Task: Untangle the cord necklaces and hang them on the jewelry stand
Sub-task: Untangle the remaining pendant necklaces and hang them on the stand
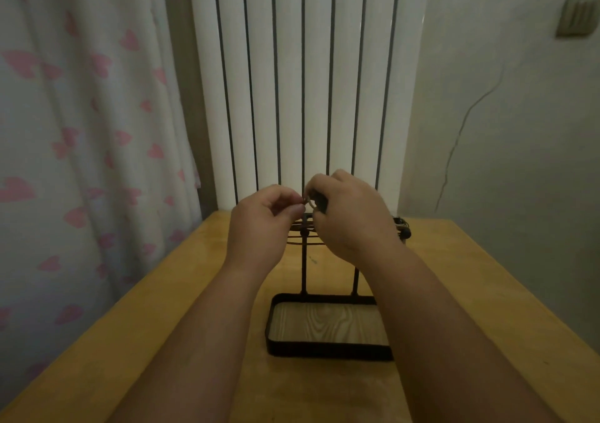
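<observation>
With my left hand (266, 216) pinching the cord necklace (310, 202) and my right hand (352, 214) curled round what looks like its bunched rest, both just above the jewelry stand (304, 270), I'd tease the strands apart gently, never yanking.

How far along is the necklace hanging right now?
Done, apparently: brown cord loops hang from the bar of the jewelry stand, and a dark bundle sits at its right end. In hand: left hand and right hand pinch a cord necklace between them above the bar. Left: hanging that one; whether others remain, I can't tell.
</observation>
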The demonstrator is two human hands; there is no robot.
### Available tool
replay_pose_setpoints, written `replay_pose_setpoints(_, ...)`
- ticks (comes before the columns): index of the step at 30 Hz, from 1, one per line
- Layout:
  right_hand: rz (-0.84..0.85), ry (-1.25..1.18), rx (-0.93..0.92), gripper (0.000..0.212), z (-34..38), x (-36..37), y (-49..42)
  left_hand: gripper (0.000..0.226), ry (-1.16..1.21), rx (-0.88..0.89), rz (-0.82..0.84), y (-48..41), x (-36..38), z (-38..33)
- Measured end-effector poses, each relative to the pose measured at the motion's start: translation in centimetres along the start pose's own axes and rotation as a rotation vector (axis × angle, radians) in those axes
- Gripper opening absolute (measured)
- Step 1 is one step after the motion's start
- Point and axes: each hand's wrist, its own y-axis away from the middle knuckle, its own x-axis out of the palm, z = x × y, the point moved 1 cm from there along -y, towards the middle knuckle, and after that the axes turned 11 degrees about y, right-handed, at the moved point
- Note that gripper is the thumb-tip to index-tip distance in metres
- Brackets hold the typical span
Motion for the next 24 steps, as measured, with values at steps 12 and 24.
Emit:
replay_pose_setpoints(12, 0.201, -0.051, 0.348, 0.025, 1.3, -0.2, 3.6, 0.015, -0.119, -0.004, 0.127, 0.7, 0.0, 0.0)
replay_pose_setpoints(24, 0.054, -0.791, 0.729, 0.033, 2.0, 3.7, 5.8, 0.020, -0.261, 0.032, 0.126, 0.7, 0.1, 0.0)
